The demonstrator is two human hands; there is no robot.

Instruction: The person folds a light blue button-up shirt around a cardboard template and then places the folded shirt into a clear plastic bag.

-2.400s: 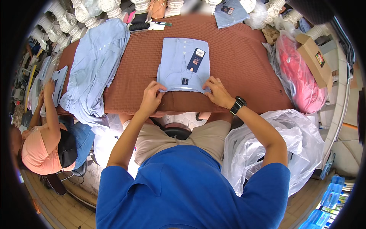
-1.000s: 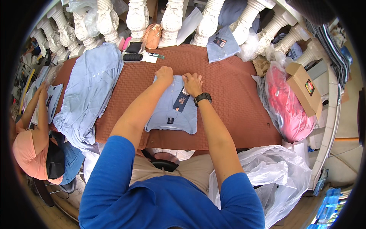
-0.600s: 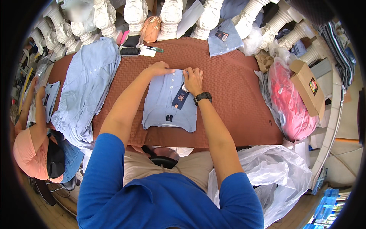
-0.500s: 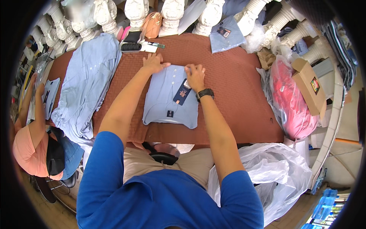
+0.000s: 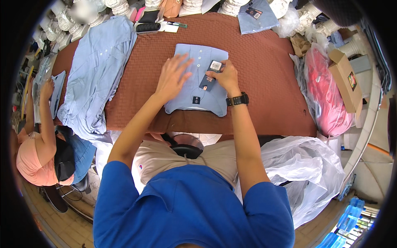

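Note:
A folded light-blue shirt (image 5: 188, 97) lies flat on the brown cloth-covered table (image 5: 264, 91) before me, its white buttons running down the front. Over the shirt's left half hovers or rests my left hand (image 5: 171, 78), fingers spread and holding nothing. Between the fingertips of my right hand (image 5: 227, 76), which wears a dark wristwatch, is a dark-blue hang tag (image 5: 208, 84) with a pale label at its upper end. A small dark patch (image 5: 196, 100) shows near the shirt's lower edge.
An unfolded light-blue shirt (image 5: 97, 62) drapes over the table's left side. Another folded shirt (image 5: 258, 18) lies at the far right. Pink goods in clear plastic (image 5: 320, 95) and a cardboard box (image 5: 345, 80) stand right. A co-worker (image 5: 37, 157) sits at left.
Both hands have left the shirt's top edge and come nearer. The right has taken hold of the hang tag; the left has spread over the shirt. The view has shifted.

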